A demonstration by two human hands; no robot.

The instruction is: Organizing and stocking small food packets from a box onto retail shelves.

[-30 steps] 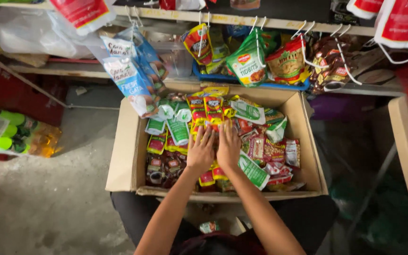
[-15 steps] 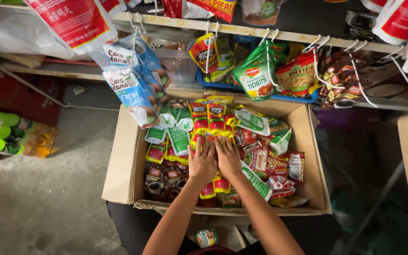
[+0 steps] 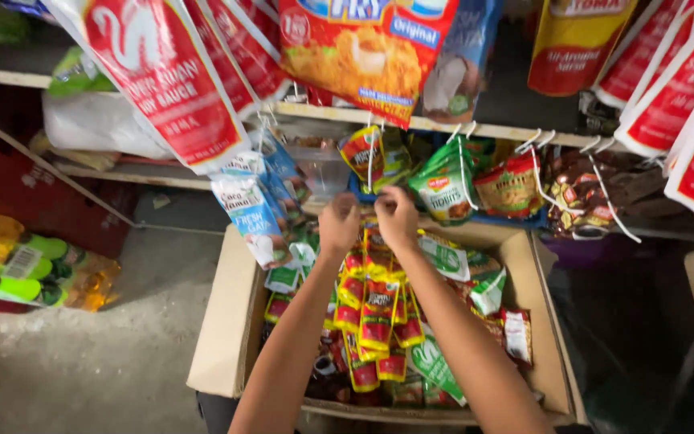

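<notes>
Gripping a strip of red sachets, both hands' fingers close on its top.

Single head view, steeply downward, close over cardboard box.

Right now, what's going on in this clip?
A person stands over an open cardboard box full of small sachets. Both hands are raised above it: the left hand and right hand together hold up the top of a hanging strip of red and yellow sachets, whose lower end trails into the box. The hands are just under a shelf edge where green packets and other strips hang from hooks. Larger red pouches dangle overhead.
</notes>
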